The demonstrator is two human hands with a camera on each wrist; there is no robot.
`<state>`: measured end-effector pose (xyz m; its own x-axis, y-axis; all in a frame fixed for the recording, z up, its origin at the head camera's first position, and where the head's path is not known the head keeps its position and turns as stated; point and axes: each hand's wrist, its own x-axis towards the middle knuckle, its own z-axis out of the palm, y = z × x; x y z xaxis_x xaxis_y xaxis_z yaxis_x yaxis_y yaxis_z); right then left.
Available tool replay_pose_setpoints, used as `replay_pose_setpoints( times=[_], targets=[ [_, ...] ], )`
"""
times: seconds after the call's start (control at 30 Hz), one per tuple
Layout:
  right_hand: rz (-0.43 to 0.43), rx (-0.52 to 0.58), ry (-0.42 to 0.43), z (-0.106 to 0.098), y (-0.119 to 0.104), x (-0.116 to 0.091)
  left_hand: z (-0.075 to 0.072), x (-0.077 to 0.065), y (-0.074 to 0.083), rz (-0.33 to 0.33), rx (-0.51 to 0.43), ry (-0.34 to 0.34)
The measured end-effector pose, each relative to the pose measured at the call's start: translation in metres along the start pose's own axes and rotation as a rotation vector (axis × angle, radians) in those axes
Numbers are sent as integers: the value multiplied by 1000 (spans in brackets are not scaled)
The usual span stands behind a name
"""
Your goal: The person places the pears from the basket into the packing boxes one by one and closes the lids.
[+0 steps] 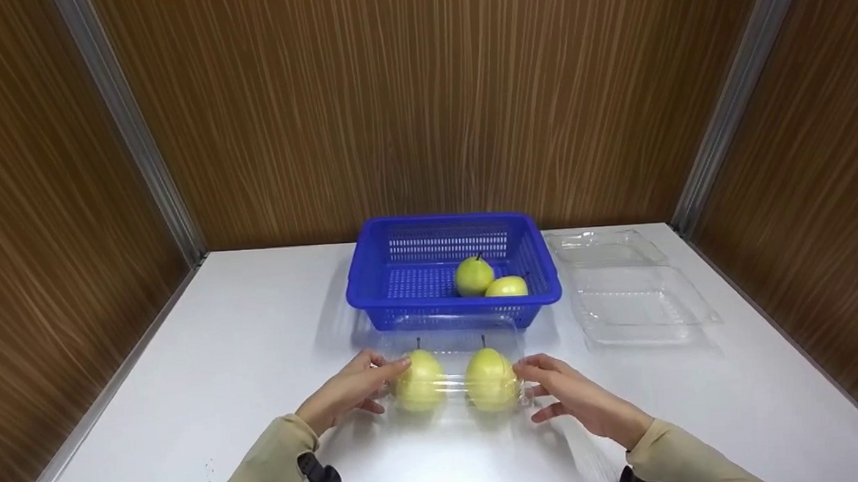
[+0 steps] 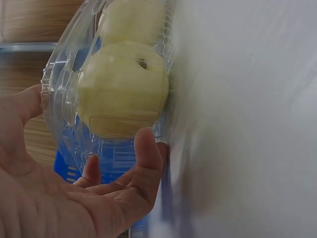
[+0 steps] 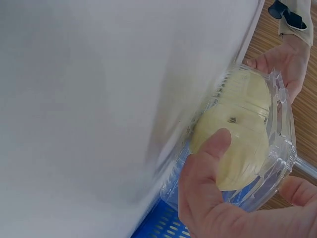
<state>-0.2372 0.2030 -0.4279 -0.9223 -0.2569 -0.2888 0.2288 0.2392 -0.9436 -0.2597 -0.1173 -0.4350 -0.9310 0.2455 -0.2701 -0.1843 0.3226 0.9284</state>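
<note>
A clear plastic clamshell container (image 1: 454,384) stands in front of the basket with two yellow-green pears inside, a left pear (image 1: 419,390) and a right pear (image 1: 491,390). My left hand (image 1: 356,388) grips its left end, the thumb on the upper rim and the fingers curled low along the side. At the opposite end my right hand (image 1: 573,391) holds it the same way, with a fingertip low by the near pear (image 3: 240,153) in the right wrist view. Plastic rims show in layers above the pears in the left wrist view.
Just behind the container is a blue plastic basket (image 1: 454,303) with two more pears (image 1: 474,276) in its right half. Another clear clamshell (image 1: 634,307) lies open on the white table (image 1: 258,338) at the right. Wood-grain panels (image 1: 422,109) enclose the back and sides.
</note>
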Motion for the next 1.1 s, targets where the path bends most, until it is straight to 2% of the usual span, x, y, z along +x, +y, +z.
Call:
replay_pose_setpoints(
  times=[0.17, 0.47, 0.63, 0.87, 0.97, 1.1],
  targets=[
    [-17, -3, -46, 1, -1, 1, -8, 3, -2, -29, -21, -3],
    [-60, -16, -124, 4, -1, 0, -29, 8, -7, -37, -73, -102],
    [-88, -20, -135, 3, -1, 1, -42, 6, -10, -62, -94, -85],
    [-105, -54, -100, -3, -2, 6, -61, 4, -14, -79, -85, -50],
    [-125, -106, -50, -7, -2, 10, -71, 4, -15, -84, -77, -41],
    [-198, -199, 42, -15, -4, 13, -86, 5, -18, -87, -70, -35]
  ],
)
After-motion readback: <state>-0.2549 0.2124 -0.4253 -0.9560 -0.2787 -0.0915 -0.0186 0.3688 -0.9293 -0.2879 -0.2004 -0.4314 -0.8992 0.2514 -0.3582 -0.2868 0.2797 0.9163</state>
